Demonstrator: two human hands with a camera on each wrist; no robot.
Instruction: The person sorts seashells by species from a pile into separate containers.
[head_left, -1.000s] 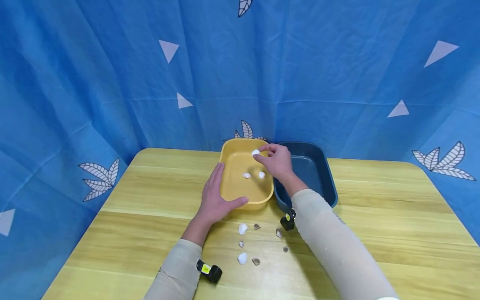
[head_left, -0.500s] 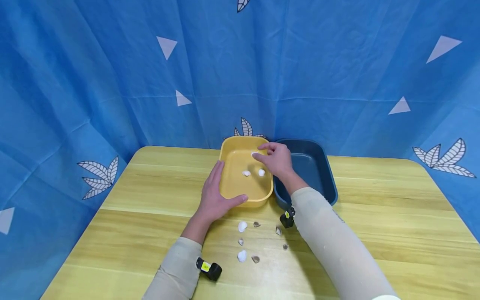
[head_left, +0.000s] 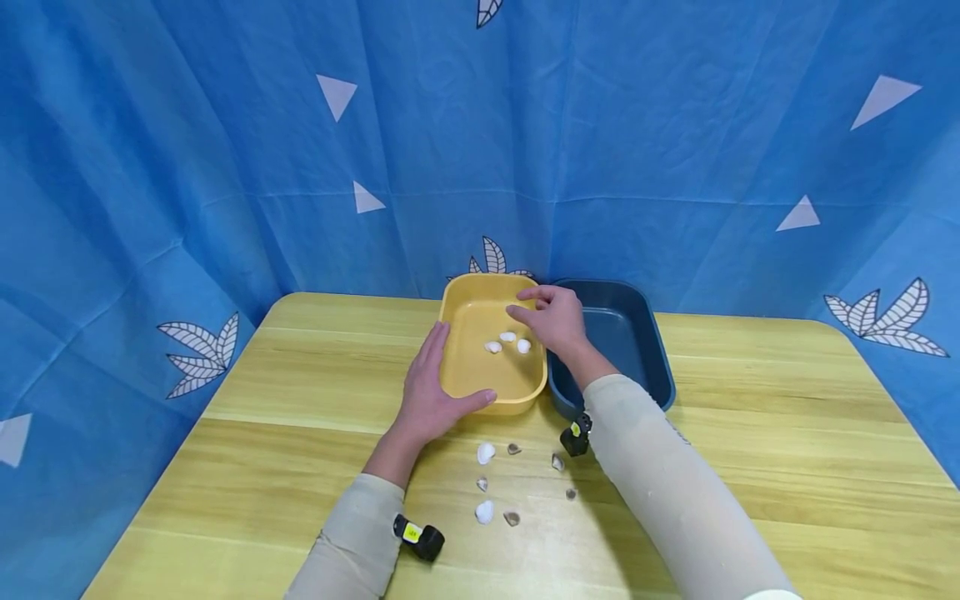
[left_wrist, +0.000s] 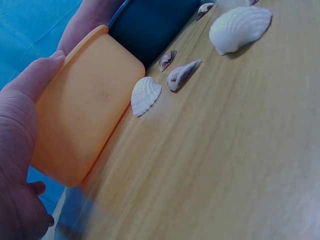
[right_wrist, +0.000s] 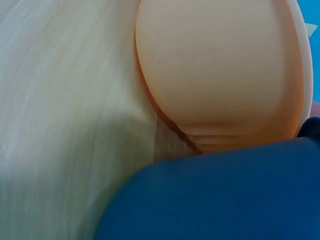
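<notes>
In the head view, my left hand (head_left: 429,396) rests against the near left corner of a yellow tray (head_left: 459,379). Its fingers lie straight along the left wall, and the thumb reaches along the near rim. Above the tray's right side is my right hand (head_left: 557,321), with thumb and forefinger parted and nothing between them. Beneath it, three white seashells lie close together on the tray floor: a left shell (head_left: 492,347), a middle shell (head_left: 507,337) and a right shell (head_left: 523,345). Neither wrist view shows the tray's inside floor with these shells.
A dark blue tray (head_left: 630,350) stands against the yellow one's right side. On the wooden table (head_left: 300,433) in front lie two white shells, one (head_left: 486,452) behind the other (head_left: 484,512), and several small brownish shells (head_left: 512,518). A blue curtain (head_left: 465,142) hangs behind.
The white shell between my right thumb and forefinger has dropped onto the yellow tray's floor, beside the other two. My left hand stays in the same place on the tray.
</notes>
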